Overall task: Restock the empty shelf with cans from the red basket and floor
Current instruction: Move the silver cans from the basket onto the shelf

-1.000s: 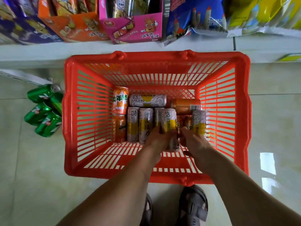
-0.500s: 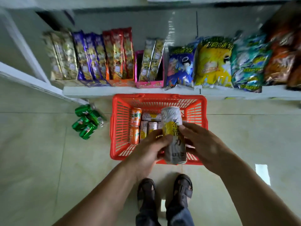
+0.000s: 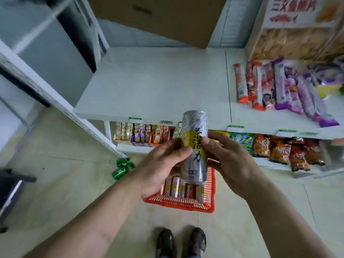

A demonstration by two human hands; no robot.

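A tall silver and yellow can (image 3: 195,146) stands upright between both hands, in front of the shelf's front edge. My left hand (image 3: 163,162) grips its left side with thumb across the front. My right hand (image 3: 229,159) grips its right side. Behind it lies the bare white shelf (image 3: 158,84). Below my hands, the red basket (image 3: 186,203) sits on the floor with several cans (image 3: 178,187) lying in it. Green cans (image 3: 122,167) lie on the floor to the basket's left.
Snack sticks (image 3: 279,84) fill the shelf's right part. A cardboard box (image 3: 158,17) stands at the shelf's back. The lower shelf holds snack boxes (image 3: 141,133) and bags (image 3: 283,149). A white upright (image 3: 55,101) slants at left. My feet (image 3: 180,241) stand on the tiled floor.
Both hands lifted the silver and yellow can out of the basket and raised it to the level of the bare shelf. The view rose from the basket to the shelves.
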